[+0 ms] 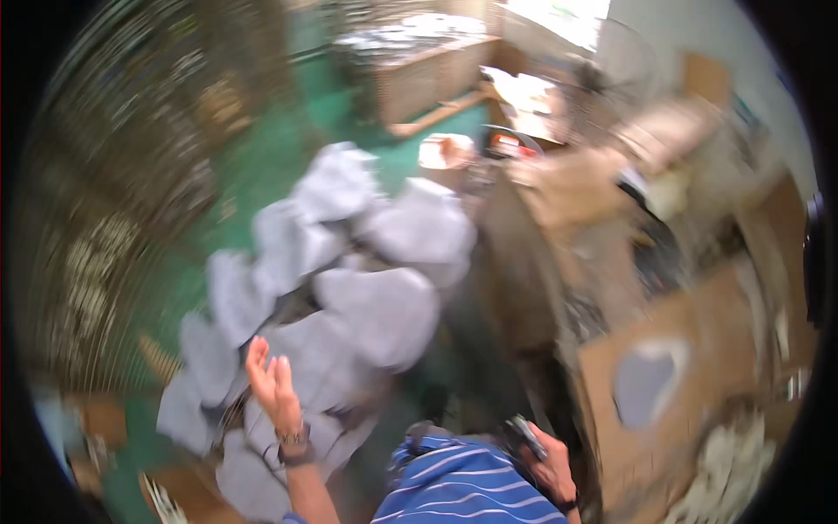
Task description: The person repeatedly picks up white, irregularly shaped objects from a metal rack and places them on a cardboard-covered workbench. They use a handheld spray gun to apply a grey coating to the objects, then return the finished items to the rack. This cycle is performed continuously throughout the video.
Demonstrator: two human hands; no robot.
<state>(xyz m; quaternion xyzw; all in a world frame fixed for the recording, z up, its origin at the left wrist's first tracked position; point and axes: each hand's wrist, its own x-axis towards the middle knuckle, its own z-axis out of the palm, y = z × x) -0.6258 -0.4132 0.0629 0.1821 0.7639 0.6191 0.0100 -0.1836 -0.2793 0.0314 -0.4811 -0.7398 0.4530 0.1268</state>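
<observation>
My left hand (274, 386) is raised with its fingers stretched out and nothing in it. It is in front of a large heap of pale grey, flat rounded pieces (377, 313), which look like cut sheets of fabric or felt. Whether the hand touches any of them I cannot tell. Low beside my body, my right hand (550, 463) is closed round a small dark and silver object (529, 438), too blurred to name. A dark band circles each wrist. On the cardboard-covered worktable (602, 463) to my right lies a single grey oval piece (644, 386).
The green floor (236, 188) runs between the heap and blurred stacks (131, 157) on the left. A large wooden crate (428, 83) stands at the back. Cardboard (576, 188) and clutter cover the far worktable. Off-white gloves or cloth (724, 472) lie at the near right.
</observation>
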